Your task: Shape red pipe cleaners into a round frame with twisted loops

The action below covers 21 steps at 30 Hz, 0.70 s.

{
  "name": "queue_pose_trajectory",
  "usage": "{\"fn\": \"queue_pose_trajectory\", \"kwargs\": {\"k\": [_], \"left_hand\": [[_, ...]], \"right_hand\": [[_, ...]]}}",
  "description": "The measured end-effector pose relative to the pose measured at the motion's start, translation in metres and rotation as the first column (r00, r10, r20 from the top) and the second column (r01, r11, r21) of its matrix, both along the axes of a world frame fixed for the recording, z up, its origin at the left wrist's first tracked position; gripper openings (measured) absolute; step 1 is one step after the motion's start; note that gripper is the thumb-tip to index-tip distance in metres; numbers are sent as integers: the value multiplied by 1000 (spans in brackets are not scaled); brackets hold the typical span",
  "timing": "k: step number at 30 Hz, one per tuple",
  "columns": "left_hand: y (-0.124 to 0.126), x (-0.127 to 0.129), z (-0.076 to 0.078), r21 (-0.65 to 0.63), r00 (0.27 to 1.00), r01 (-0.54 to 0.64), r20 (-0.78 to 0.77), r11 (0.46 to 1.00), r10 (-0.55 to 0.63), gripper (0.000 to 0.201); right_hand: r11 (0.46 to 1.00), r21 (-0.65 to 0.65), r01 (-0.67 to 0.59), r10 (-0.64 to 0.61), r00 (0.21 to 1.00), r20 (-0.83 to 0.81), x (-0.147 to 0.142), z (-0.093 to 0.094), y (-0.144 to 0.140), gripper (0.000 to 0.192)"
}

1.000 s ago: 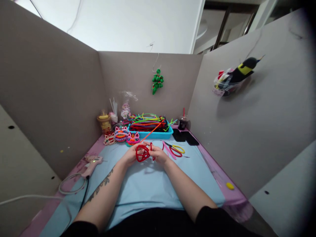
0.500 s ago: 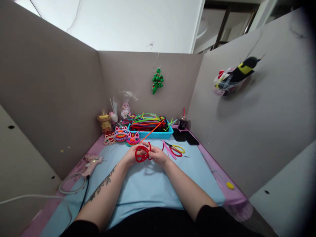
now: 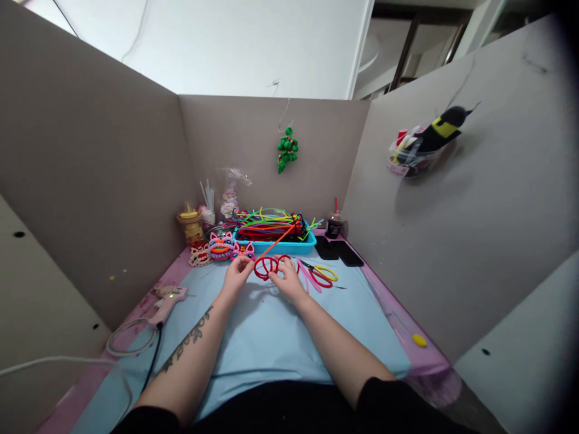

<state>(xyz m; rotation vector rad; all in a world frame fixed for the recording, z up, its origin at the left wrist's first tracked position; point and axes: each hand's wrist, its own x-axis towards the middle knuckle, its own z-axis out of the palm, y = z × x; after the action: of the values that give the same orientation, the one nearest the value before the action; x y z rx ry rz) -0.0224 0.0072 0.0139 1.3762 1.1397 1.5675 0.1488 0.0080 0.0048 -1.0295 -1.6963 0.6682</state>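
Note:
Both of my hands hold a red pipe cleaner (image 3: 268, 266) bent into two side-by-side loops, lifted a little above the light blue mat (image 3: 266, 337). My left hand (image 3: 235, 278) pinches the left loop. My right hand (image 3: 287, 282) grips the right loop from below. An orange pipe cleaner (image 3: 277, 242) runs up and right from the loops toward the blue tray (image 3: 275, 246) full of coloured pipe cleaners.
Scissors with red and yellow handles (image 3: 322, 274) lie right of my hands. Small colourful lion-head crafts (image 3: 220, 247) stand at the back left beside a cup (image 3: 192, 224). A pink glue gun (image 3: 167, 298) with its cord lies at the left. Grey partition walls enclose the desk; a drink cup (image 3: 335, 224) and black phones (image 3: 337, 252) sit back right.
My hands have moved forward and slightly up with the red pipe cleaner. Its tangled loops have spread into two flatter rings side by side.

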Motion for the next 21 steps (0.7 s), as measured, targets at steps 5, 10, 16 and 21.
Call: {"fn": "queue_pose_trajectory", "kwargs": {"k": [5,10,16,21], "left_hand": [[-4,6,-6,77,975,62,-220,995,-44,38],[-14,15,-4,172,937,-92,-320,981,144,25],[-21,22,-4,81,968,-55,-239,995,73,26],[-21,28,-7,-44,997,44,-62,998,-47,36]], "right_hand": [[997,-63,-45,38,993,-112,-2,-4,4,20],[987,-127,-97,52,946,-319,-6,-12,8,28],[945,-282,-165,-24,825,-564,-13,-15,8,34],[913,-327,-244,-26,765,-644,-17,-11,3,34]]}}
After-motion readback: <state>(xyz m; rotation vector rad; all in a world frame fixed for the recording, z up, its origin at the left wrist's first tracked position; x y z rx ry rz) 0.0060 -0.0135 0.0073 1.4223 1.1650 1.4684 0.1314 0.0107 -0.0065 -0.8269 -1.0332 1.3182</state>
